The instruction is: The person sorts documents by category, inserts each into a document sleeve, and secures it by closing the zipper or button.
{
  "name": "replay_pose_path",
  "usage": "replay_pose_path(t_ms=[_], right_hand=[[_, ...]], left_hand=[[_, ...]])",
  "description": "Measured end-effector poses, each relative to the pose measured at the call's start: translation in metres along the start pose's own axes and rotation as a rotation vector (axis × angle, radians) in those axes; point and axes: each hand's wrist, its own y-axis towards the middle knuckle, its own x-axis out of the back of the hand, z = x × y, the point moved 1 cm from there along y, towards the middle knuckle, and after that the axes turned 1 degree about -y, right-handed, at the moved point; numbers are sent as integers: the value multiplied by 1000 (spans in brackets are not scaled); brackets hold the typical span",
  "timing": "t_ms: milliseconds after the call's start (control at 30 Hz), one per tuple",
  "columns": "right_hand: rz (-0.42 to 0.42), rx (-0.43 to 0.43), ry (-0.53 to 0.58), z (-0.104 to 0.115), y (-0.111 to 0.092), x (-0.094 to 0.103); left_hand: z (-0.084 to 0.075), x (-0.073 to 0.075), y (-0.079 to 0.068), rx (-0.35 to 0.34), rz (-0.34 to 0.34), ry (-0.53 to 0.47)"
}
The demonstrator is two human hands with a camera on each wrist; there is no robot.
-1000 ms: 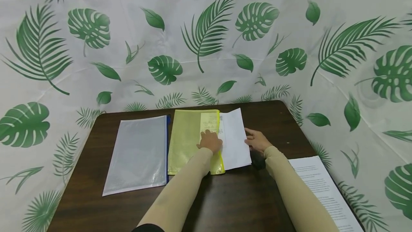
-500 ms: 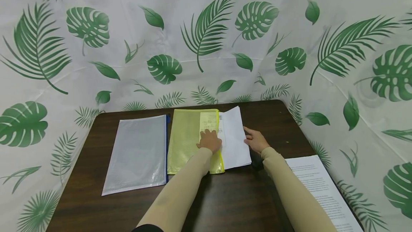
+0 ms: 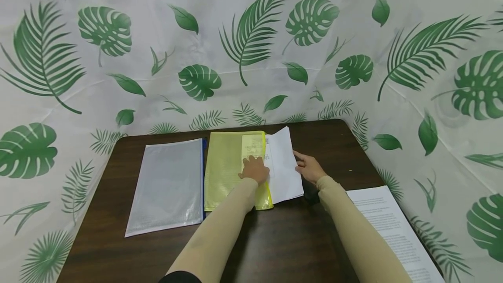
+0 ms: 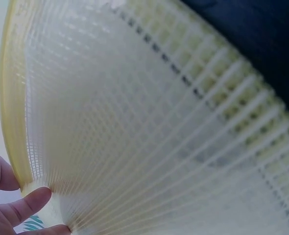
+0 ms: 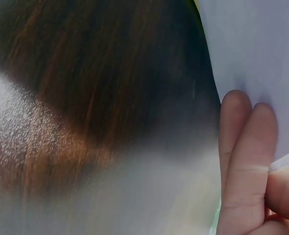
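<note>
My left hand (image 3: 254, 169) rests on a yellow mesh zip folder (image 3: 224, 174), its fingers spread over the surface near the right-hand opening. In the left wrist view, the fingertips (image 4: 39, 198) touch the mesh beside its yellow edge. A small stack of white paper sheets (image 3: 284, 169) sticks out of the folder's right side, the rest of it inside. My right hand (image 3: 309, 167) holds the sheets by their right edge. Close up in the right wrist view, two fingers (image 5: 252, 152) lie against the paper (image 5: 257, 49), with the thumb at its border.
Left of the yellow folder lies a clear mesh folder (image 3: 169, 187) with a blue edge. Printed pages (image 3: 389, 226) lie at the right side of the dark wooden table (image 3: 275, 248), partly behind the right sleeve. A leaf-patterned cloth (image 3: 251, 47) hangs behind.
The right hand and the paper sheets have shifted slightly left, toward the yellow folder. The left hand stays on the folder. The whole view drifts a little.
</note>
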Motion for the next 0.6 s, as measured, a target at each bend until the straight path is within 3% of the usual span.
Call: replay_pose_path(t_ms=[233,600], right_hand=[[-4,22,8,4,2,-4],[-11,-40,-23,2,1,-6]], left_hand=[[1,4,-1,1,-6,9],[-2,5,-3,13,-16,2]])
